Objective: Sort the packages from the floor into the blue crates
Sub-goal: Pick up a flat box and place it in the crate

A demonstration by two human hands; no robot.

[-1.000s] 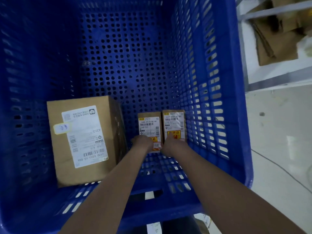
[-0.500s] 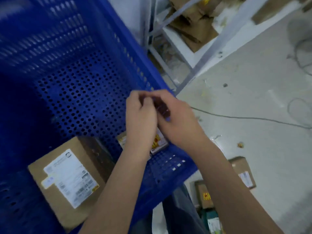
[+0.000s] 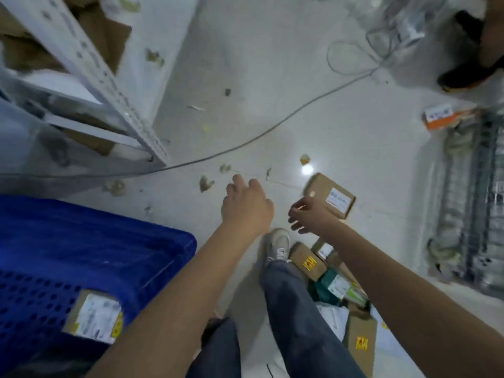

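Head view: both hands empty and out over the floor; left hand (image 3: 246, 205) loosely curled, back toward camera, holding nothing; right hand (image 3: 311, 216) fingers spread wide, blurred, holding nothing; nearest loose package is the small cardboard box (image 3: 328, 195) lying flat just beyond the right hand's fingertips, white label up; its long axis runs diagonally from near-right to far-left relative to the arms; right hand is clearly nearer, left hand sits well to its left over bare floor; judgement: right hand takes this one, grip likely across the short sides; open floor on the box's far and right sides, so room to approach; cable (image 3: 245, 144) crosses the floor beyond it, not touching; more packages (image 3: 309, 261) piled near the shoe (image 3: 278, 244) and under the right forearm; blue crate (image 3: 95, 241) is at lower left, one labelled box (image 3: 94, 316) already inside; carry path back runs leftward across the legs; shelf frame (image 3: 90, 75) stands behind the crate.
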